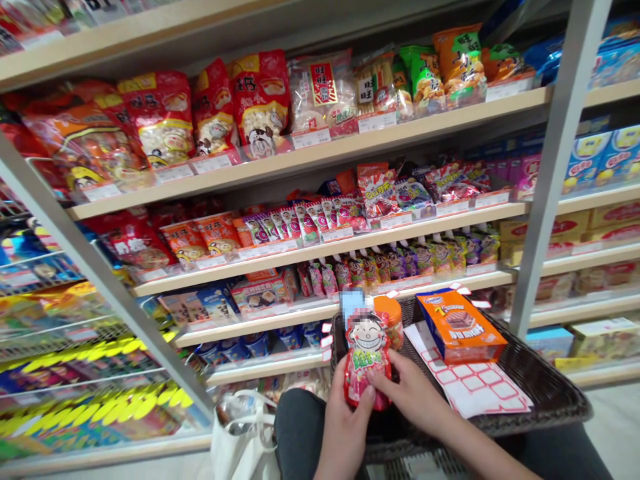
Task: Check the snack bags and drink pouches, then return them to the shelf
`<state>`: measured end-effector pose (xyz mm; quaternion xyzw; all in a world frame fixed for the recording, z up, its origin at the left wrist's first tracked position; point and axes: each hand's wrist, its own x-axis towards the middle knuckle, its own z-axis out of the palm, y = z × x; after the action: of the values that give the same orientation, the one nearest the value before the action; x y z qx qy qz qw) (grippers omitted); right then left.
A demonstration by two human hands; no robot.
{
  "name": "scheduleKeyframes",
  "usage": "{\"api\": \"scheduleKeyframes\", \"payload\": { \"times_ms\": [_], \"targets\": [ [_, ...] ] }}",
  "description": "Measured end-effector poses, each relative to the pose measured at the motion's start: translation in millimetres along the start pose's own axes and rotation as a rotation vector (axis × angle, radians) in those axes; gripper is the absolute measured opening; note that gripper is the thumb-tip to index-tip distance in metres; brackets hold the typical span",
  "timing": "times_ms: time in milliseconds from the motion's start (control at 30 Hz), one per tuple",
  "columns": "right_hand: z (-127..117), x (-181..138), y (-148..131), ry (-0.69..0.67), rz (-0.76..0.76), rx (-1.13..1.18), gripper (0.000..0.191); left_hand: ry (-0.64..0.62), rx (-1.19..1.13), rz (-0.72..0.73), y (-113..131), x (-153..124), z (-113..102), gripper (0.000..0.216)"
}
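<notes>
Pouch point(367, 373): flexible plastic film, glossy and creased. Basket point(567, 407): dark woven strands, rough texture, low sheen. Box point(463, 327): printed card, smooth, semi-gloss. Lid point(387, 308): smooth orange plastic. Printed sheet point(487, 393): matt; paper or thin cloth, cannot tell which. Shelf boards point(200, 180): pale wood-look edges, smooth and matt. Upright post point(554, 167): grey, metal in appearance, smooth, dull finish. Red snack bags point(261, 93): glossy film, wrinkled. Cracker bag point(303, 90): clear plastic, shiny. Price labels point(311, 138): paper-like, flat. Tote bag point(239, 443): white, soft, matt, apparently cloth. Trousers point(300, 427): dark cloth, matt.
</notes>
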<state>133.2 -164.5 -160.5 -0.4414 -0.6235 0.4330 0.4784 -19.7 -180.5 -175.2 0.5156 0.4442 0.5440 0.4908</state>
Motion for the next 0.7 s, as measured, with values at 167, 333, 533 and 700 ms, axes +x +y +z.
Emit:
{"api": "scheduleKeyframes", "payload": {
  "times_ms": [167, 333, 533, 700],
  "targets": [
    [1.5, -2.0, -0.1, 0.056, -0.016, 0.012, 0.034, -0.067, -0.089, -0.014, 3.9, -1.3, 3.4, 0.065],
    [1.9, -1.4, 4.3, 0.210, -0.076, -0.019, 0.034, -0.055, -0.059, 0.041, 2.1, -4.8, 5.5, 0.056],
    [2.5, -1.7, 9.8, 0.289, -0.134, -0.165, 0.029, -0.059, 0.141, 0.175, 0.2, -17.0, 6.9, 0.043],
    [4.5, -5.3, 8.0, 0.280, -0.216, -0.279, 0.030, -0.049, 0.148, 0.172, 0.3, -17.9, 6.3, 0.048]
  ]
}}
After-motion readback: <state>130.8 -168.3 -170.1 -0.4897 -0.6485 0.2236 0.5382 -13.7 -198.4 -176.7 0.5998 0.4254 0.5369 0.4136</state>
